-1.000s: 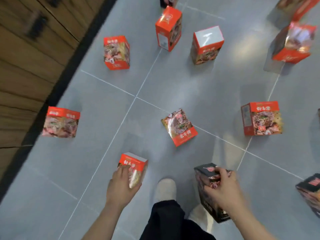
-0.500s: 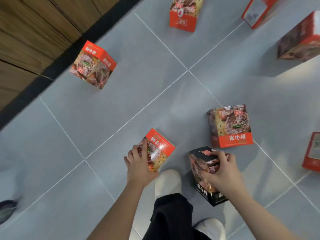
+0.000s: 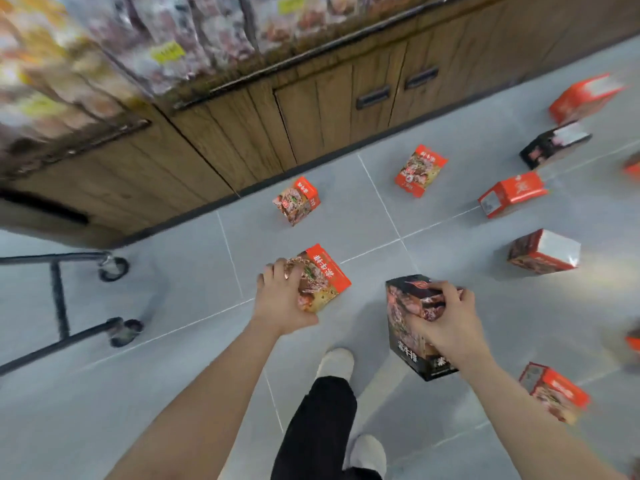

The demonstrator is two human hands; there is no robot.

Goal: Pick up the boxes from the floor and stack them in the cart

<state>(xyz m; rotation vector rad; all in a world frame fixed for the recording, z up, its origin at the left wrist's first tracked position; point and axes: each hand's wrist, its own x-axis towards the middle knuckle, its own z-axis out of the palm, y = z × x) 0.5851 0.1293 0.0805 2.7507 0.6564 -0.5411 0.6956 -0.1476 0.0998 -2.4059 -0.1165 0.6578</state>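
A person's left hand [image 3: 285, 299] grips an orange box [image 3: 320, 277], fingers curled over its near edge, while the right hand [image 3: 446, 318] clutches a black box [image 3: 414, 327] from above, fingers wrapped round its top corner. Both boxes are held above the grey tiled floor [image 3: 173, 375]. Beyond the fingertips, more orange boxes [image 3: 298, 200] lie scattered along a wooden cabinet [image 3: 242, 133]. The cart's wheeled black frame [image 3: 59, 299] stands well left of the left hand.
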